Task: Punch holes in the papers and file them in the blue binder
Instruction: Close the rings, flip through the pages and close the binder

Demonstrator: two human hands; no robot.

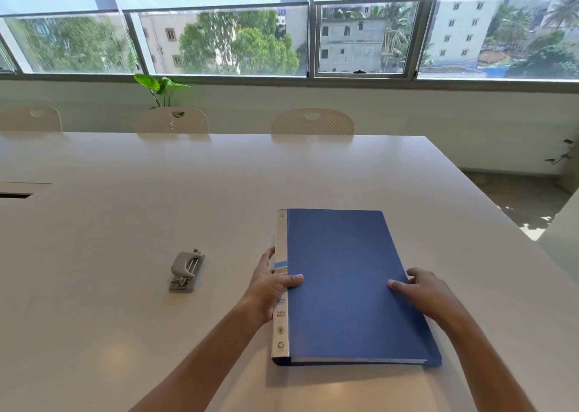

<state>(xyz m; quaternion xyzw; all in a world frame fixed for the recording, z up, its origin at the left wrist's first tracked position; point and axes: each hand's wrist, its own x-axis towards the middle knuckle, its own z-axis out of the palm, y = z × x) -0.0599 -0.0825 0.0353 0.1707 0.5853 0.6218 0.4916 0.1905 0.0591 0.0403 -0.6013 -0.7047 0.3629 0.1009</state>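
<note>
The blue binder (347, 283) lies closed and flat on the white table (156, 192), its white labelled spine to the left. My left hand (271, 289) grips the spine, thumb across the cover's left edge. At the cover's right edge rests my right hand (423, 291), fingers curled on the edge and thumb lying on top. A grey hole punch (187, 270) sits on the table to the left of the binder, apart from both hands. A thin edge of white sheets shows at the binder's near end. No loose papers are in view.
Three white chairs (312, 122) stand along the table's far edge, with a green plant (160, 89) behind them under the windows. A cable slot (15, 195) is cut into the table at the left. The table's right edge drops to the floor (517, 198).
</note>
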